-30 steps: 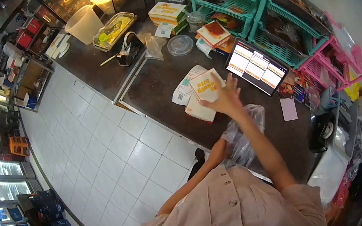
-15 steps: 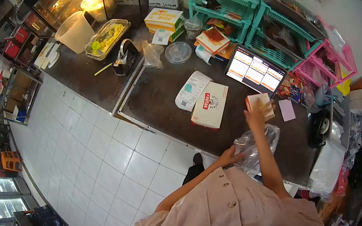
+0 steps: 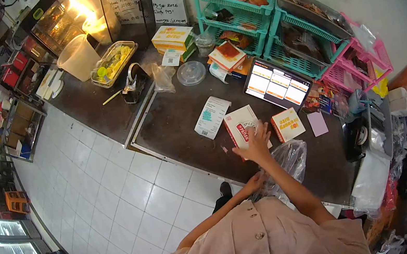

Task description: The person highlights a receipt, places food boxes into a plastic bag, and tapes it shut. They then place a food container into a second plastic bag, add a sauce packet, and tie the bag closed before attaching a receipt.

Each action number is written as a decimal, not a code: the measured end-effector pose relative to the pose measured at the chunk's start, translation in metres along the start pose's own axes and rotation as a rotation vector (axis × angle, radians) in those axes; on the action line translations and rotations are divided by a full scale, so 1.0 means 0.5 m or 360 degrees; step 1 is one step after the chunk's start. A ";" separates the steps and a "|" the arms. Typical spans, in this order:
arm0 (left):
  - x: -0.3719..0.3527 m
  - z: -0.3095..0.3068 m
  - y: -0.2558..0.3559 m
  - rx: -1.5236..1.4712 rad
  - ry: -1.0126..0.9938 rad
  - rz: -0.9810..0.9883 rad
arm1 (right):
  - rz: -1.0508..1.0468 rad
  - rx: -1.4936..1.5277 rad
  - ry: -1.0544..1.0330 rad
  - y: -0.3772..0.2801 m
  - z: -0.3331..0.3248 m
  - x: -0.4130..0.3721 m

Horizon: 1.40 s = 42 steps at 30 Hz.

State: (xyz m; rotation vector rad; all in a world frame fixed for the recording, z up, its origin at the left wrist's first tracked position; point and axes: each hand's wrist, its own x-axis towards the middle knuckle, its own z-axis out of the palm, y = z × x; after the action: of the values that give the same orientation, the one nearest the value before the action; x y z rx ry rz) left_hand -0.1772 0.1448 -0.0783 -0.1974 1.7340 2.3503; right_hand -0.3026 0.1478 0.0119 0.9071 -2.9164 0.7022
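My right hand (image 3: 255, 144) lies over the white box with red print (image 3: 236, 122), fingers spread across its top and right part. Low at the counter's front edge, my left hand (image 3: 255, 183) is closed on the clear plastic bag (image 3: 293, 162). To the right of the printed box sits a smaller white and orange box (image 3: 289, 124), apart from both hands. A printed receipt (image 3: 212, 117) lies flat at the left of the printed box.
A lit tablet (image 3: 278, 84) stands behind the boxes. Farther back are green racks (image 3: 236, 14) with food. A pink note (image 3: 318, 123), a clear lid (image 3: 191, 73) and a tray of yellow-green items (image 3: 115, 61) lie on the dark counter (image 3: 170, 116).
My right hand let go of the smaller box, now flat on the counter, and moved left onto the printed box. The receipt and printed box are now apart. The camera view has shifted.
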 end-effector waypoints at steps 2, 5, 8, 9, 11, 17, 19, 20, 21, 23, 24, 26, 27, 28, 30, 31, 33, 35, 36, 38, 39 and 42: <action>-0.001 -0.004 0.017 0.0006 -0.0042 -0.0184 | 0.0303 0.0015 -0.0031 -0.016 -0.010 0.035; 0.019 -0.025 -0.068 -0.0323 0.0084 -0.0151 | 0.0537 0.0147 -0.0338 -0.016 -0.030 0.084; 0.010 -0.070 0.021 -0.0251 0.0080 -0.0393 | 0.0388 0.0304 -0.0194 -0.012 -0.108 0.076; 0.014 -0.087 0.017 -0.0206 0.0076 -0.0335 | 0.0214 0.0362 -0.0115 -0.020 -0.148 0.059; 0.017 -0.097 0.049 -0.0278 0.0154 -0.0241 | -0.0090 0.0454 0.0054 -0.023 -0.195 0.032; 0.015 -0.171 0.058 -0.0578 0.0469 0.0113 | -0.0573 0.0737 -0.0158 0.073 -0.127 -0.121; 0.003 -0.162 0.161 -0.0077 0.0901 0.0402 | -0.0603 0.0616 -0.0321 0.102 -0.123 -0.149; -0.013 -0.164 0.215 0.0529 0.1084 0.0561 | -0.0581 0.0545 -0.0365 0.108 -0.137 -0.161; -0.020 -0.177 0.220 0.0416 0.1122 0.0604 | -0.0560 0.0472 -0.0408 0.104 -0.157 -0.164; -0.047 -0.148 0.265 0.0627 0.1169 0.0638 | -0.0460 0.0355 -0.0415 0.085 -0.206 -0.169; -0.055 -0.131 0.293 0.0733 0.1183 0.0659 | -0.0405 0.0294 -0.0412 0.079 -0.225 -0.171; -0.036 -0.137 0.277 0.0772 0.0894 0.0590 | -0.0339 0.0169 -0.0454 0.085 -0.244 -0.173; -0.034 -0.143 0.268 0.0781 0.0695 0.0434 | -0.0308 0.0113 -0.0486 0.089 -0.249 -0.180; -0.034 -0.148 0.259 0.0787 0.0501 0.0276 | -0.0355 0.0124 -0.0484 0.097 -0.250 -0.188; -0.022 -0.122 0.283 -0.0208 0.0370 0.0212 | -0.0464 0.0141 -0.0471 0.124 -0.254 -0.200; -0.024 -0.105 0.304 -0.0615 0.0354 0.0237 | -0.0484 0.0163 -0.0524 0.129 -0.261 -0.207; -0.013 -0.081 0.318 -0.0962 0.0321 0.0380 | -0.0536 0.0202 -0.0629 0.133 -0.275 -0.219; -0.015 -0.048 0.342 -0.0565 0.0238 0.0554 | -0.0351 0.0159 -0.0814 0.137 -0.275 -0.230; -0.022 -0.032 0.362 -0.0366 0.0198 0.0637 | -0.0255 0.0135 -0.0905 0.139 -0.275 -0.235; -0.046 -0.015 0.395 -0.0154 -0.0009 0.0547 | 0.0023 0.0154 -0.0973 0.144 -0.281 -0.239; -0.056 -0.009 0.404 -0.0109 -0.0120 0.0483 | 0.0134 0.0191 -0.1019 0.148 -0.289 -0.233; -0.074 0.037 0.441 -0.0020 -0.0238 0.0485 | 0.0134 0.0128 -0.1079 0.165 -0.287 -0.230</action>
State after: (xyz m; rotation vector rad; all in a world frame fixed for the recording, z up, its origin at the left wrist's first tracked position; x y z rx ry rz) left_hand -0.1962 0.0963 0.1401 0.2526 1.7835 2.5061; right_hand -0.2690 0.3303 0.0910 1.2433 -3.5450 0.6103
